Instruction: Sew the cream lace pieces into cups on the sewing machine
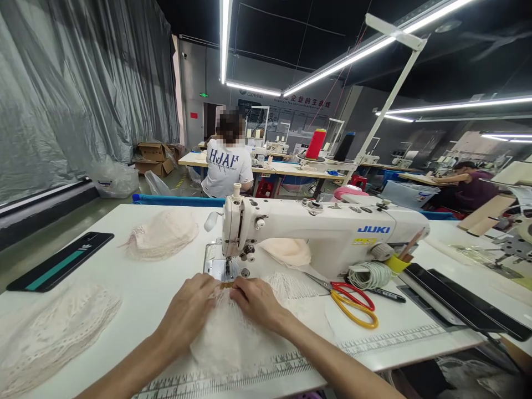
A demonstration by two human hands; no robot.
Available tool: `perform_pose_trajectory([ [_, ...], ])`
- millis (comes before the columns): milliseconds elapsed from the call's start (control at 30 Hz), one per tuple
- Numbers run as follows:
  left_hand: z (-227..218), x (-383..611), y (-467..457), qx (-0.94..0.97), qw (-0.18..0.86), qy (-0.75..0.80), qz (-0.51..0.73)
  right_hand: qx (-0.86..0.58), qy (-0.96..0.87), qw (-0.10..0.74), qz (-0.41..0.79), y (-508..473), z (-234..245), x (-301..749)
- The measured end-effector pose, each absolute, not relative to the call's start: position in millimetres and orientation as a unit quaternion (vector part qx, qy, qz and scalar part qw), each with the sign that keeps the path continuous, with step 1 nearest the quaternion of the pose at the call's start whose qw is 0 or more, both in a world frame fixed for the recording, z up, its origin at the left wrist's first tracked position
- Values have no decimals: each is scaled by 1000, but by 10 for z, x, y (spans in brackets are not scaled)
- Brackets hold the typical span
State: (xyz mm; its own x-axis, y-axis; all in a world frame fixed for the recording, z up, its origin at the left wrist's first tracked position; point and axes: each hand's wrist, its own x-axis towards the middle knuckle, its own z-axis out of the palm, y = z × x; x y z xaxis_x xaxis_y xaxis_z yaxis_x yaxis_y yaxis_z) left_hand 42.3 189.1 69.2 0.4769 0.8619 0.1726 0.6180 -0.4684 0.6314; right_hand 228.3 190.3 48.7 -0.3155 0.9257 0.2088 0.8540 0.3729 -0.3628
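Note:
A white sewing machine stands across the table, its needle and presser foot just beyond my fingertips. My left hand is closed on the left edge of a cream fabric piece, close to the metal needle plate. On the other side of the foot, my right hand pinches the same fabric with thumb and fingers. The cloth hangs toward me over a printed ruler strip. More cream fabric with gathered strands lies right of my right hand.
Scissors with red and yellow handles lie to the right, beside a coil of pale cord and a black marker. Stacked cream pieces and another pile lie left, near a black-and-green case. A person sits ahead.

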Motion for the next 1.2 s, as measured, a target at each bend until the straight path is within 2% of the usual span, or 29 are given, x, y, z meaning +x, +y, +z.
perform_pose_trajectory([
  [133,546,468,1952,902,107,344,240,-548,-817,168,61,1988,397,2320],
  [367,310,516,2024,917,62,298,257,-544,-821,173,-14,1906,473,2301],
  [500,208,535,2045,912,-19,318,259,-435,-876,201,-45,1754,449,2329],
  [633,140,535,2146,904,-89,327,260,-453,-871,185,-52,1769,374,2403],
  [1033,323,595,2826,904,-72,376,188,-474,-862,176,-41,2273,302,2527],
  [1133,355,571,2787,899,-71,386,193,-455,-870,186,-24,2234,354,2573],
  [1200,384,543,2639,907,-36,362,213,-422,-884,202,-9,2151,408,2590],
])
